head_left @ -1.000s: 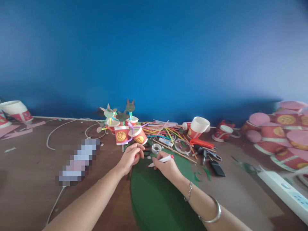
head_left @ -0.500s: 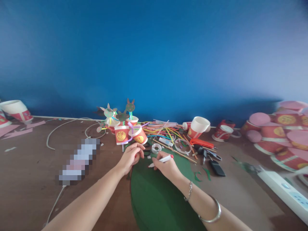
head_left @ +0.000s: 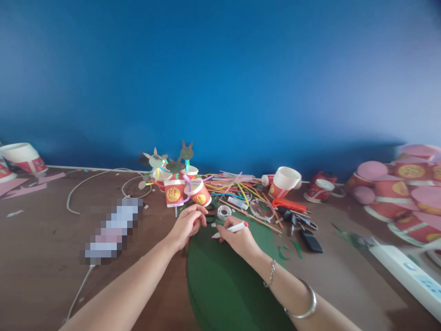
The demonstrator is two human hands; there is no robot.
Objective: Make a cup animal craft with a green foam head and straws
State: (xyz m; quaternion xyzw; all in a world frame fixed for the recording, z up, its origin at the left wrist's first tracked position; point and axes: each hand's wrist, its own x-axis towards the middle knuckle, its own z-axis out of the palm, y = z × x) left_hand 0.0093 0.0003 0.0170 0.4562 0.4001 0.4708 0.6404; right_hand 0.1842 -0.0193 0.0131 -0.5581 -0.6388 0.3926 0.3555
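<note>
A white marker with a red end (head_left: pixel 238 227) is gripped by my right hand (head_left: pixel 237 236), its tip low over the dark green sheet (head_left: pixel 227 276). To the left, my left hand (head_left: pixel 189 226) has its fingers curled at the sheet's upper left edge; whatever they may hold is too small to make out. Just beyond the hands lies a roll of tape (head_left: pixel 224 212). Dark scissors handles (head_left: pixel 210 219) show partly between the hands. Red paper cups (head_left: pixel 174 193) with straws and animal-face cutouts stand behind my left hand.
Colourful straws (head_left: pixel 234 184) lie along the blue wall. On the right are an orange cutter (head_left: pixel 287 205), keys with a black fob (head_left: pixel 311 241), stacked cups (head_left: pixel 392 195) and a white power strip (head_left: pixel 406 276). A blurred-out device (head_left: pixel 113 230) with a cable lies left.
</note>
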